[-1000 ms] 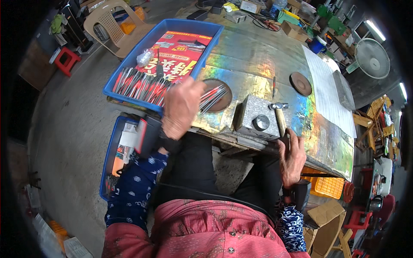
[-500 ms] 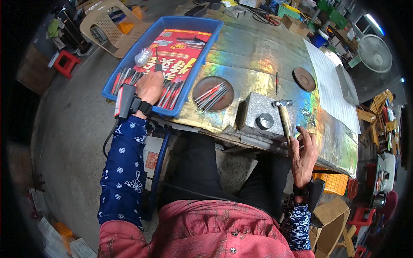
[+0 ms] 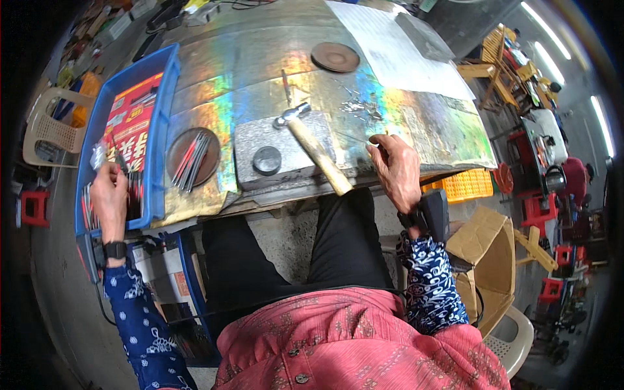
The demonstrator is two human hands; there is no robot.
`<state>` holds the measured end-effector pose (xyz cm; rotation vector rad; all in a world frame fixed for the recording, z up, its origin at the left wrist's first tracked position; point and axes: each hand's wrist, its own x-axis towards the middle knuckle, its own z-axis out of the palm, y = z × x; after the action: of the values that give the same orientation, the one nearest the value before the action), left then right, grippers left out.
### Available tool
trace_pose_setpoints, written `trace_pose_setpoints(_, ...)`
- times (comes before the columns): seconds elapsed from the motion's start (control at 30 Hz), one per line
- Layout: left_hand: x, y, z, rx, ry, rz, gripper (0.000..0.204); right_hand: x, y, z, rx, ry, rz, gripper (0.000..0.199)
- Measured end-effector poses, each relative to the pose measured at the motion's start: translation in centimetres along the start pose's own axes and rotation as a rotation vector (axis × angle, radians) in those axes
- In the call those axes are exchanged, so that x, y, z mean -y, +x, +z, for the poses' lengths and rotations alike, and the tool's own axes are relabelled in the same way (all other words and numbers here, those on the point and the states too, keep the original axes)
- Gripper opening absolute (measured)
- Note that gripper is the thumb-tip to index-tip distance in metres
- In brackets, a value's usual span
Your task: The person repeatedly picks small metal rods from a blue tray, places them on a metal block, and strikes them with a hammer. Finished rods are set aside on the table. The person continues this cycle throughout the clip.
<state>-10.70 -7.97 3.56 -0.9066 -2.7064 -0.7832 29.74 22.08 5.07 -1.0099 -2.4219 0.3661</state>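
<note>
Head view, the only one supplied: the left hand (image 3: 109,201) reaches out to the person's left into the blue tray (image 3: 168,130), fingers curled down among the thin red-and-silver rods (image 3: 133,195) that lie there; whether it has closed on any of them cannot be told, since the fingertips are hidden behind the hand itself. The tray stands at the table's left edge, apparently so that stock sits within one arm's reach. Just to the inside of that hand, a round brown dish (image 3: 190,156) holds a small bundle of the same rods, long axes running roughly from the person outward and tilted slightly right, fanned rather than parallel. The right hand (image 3: 395,170) rests at the near edge of the iridescent metal-covered table (image 3: 260,84), fingers bent together in a pinch; it seems to grasp something very small, too fine to identify. Just left of that hand lies the hammer (image 3: 315,151), released, its wooden handle pointing toward the person and overhanging the table edge, its metal head pointing away and resting on the grey block (image 3: 257,140). That placement appears to keep the handle ready for the right hand. A dark round disc (image 3: 267,160) sits on the block, beside the handle.
</note>
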Motion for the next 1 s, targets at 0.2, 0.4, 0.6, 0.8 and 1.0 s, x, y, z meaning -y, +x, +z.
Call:
trace_pose_setpoints(0.2, -7.3, -1.3, -1.1, 0.159, -0.777, -0.027, 0.021, -4.1, 1.6, 1.0, -0.033, -0.136, 0.001, 0.017)
trace_pose_setpoints(0.4, -14.0, -3.5, 0.6, 0.333, -1.044, 0.080, 0.017, -4.4, 3.2, 2.3, -0.013, -0.157, -0.014, 0.017)
trace_pose_setpoints(0.6, -17.5, -4.9, 2.9, 0.324, -1.112, 0.044, 0.017, -4.7, 5.6, 3.8, 0.057, -0.214, -0.085, 0.015)
trace_pose_setpoints(0.8, -18.6, -5.7, 4.4, 0.309, -1.145, 0.053, 0.016, -5.7, 6.8, 5.9, 0.027, -0.314, -0.175, 0.008)
trace_pose_setpoints(1.0, -18.4, -5.8, 4.8, 0.298, -1.154, 0.041, 0.016, -6.7, 7.9, 6.2, -0.072, -0.309, -0.427, 0.015)
